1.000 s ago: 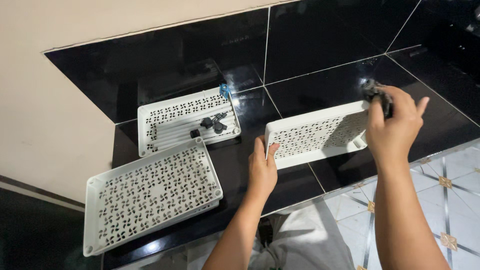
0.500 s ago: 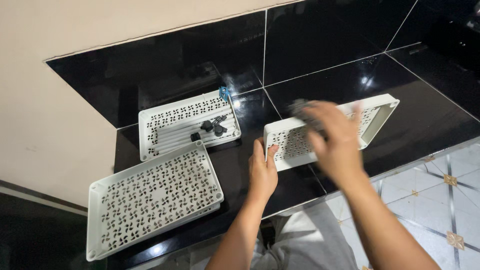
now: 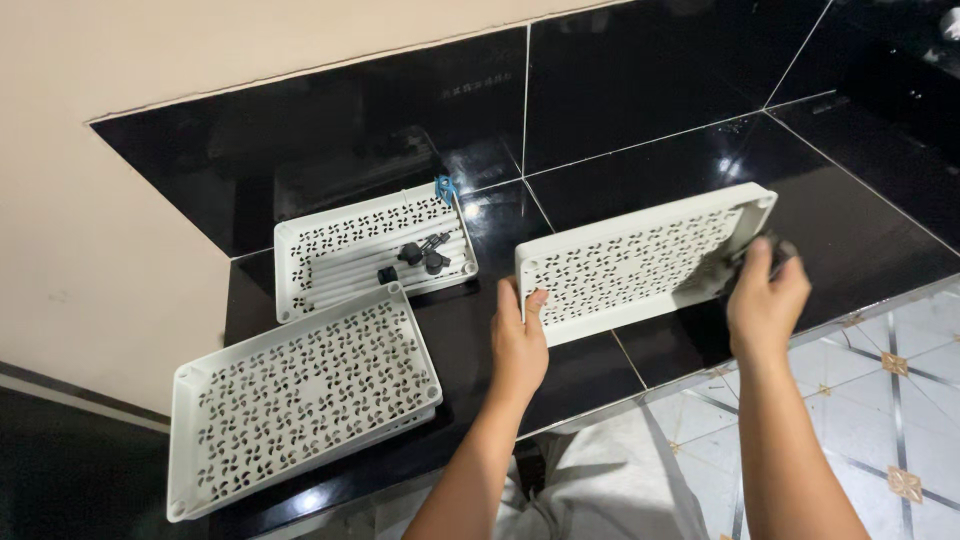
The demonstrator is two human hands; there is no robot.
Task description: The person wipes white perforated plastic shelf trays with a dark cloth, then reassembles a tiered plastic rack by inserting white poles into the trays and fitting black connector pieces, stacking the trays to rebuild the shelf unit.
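Head view: our left hand (image 3: 520, 335) pins the white perforated tray (image 3: 640, 262) mid-frame; our right hand (image 3: 765, 300) grips a small dark part (image 3: 775, 248) at its right edge; loosened, it could skid off the glossy black ledge (image 3: 650, 90).

Bright overhead light, glare spots on glossy black tiles (image 3: 640, 90), slight motion blur.
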